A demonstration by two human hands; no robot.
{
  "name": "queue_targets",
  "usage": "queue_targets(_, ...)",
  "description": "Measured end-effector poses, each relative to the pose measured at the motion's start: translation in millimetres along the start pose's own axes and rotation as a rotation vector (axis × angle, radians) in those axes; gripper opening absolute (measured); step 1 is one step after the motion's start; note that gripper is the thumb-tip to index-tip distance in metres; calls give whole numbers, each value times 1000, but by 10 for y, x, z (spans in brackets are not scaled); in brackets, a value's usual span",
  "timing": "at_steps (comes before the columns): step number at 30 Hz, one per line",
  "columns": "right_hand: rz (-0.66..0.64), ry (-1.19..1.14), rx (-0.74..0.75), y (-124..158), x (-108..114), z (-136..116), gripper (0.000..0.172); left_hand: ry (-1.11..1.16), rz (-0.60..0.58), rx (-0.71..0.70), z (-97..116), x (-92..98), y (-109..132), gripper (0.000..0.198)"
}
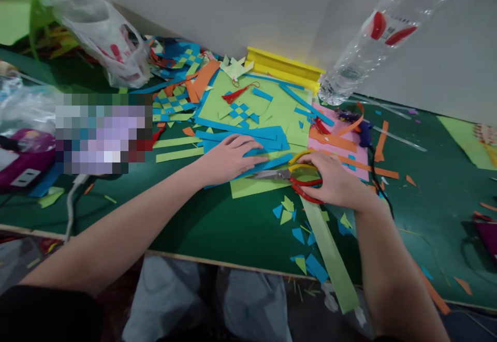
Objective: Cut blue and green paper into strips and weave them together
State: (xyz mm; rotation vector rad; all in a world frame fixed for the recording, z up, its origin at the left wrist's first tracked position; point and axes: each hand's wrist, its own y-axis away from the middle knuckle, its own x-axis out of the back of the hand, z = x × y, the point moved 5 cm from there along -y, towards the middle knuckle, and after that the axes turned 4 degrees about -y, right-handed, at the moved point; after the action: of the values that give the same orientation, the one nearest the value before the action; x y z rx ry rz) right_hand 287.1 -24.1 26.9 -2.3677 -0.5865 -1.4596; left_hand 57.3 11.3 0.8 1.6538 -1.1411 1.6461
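My left hand (233, 158) lies flat with fingers stretched over blue paper (279, 137) and strips at the middle of the table. In my right hand (336, 180) is a pair of scissors (283, 175), one handle loop yellow and the other red. Their blades point left, toward my left fingertips, and lie over a light green sheet (248, 188). Just beyond my left hand, a larger green sheet with a blue border (267, 106) carries a woven blue-and-green piece (238, 113) and a red tassel (236, 93). A long green strip (330, 254) runs below my right hand and hangs past the table edge.
An upright plastic bottle (349, 68) and a yellow channel-shaped piece (285, 68) stand by the wall. A bagged cup (112, 47) is at the back left. Pink paper (337, 119), orange strips (368, 165) and small scraps (298, 235) cover parts of the green table (205, 228).
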Motion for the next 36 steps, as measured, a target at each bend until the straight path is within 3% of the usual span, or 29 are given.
queue_targets(10, 13, 18, -7, -32, 0, 47, 39, 59, 72, 57, -70, 100, 4, 34)
queue_targets(17, 15, 25, -11, -15, 6, 137, 42, 139, -62, -20, -82, -22, 78, 39)
queue_targets(36, 24, 27, 45, -6, 9, 122, 43, 93, -84, -11, -31, -44, 65, 46)
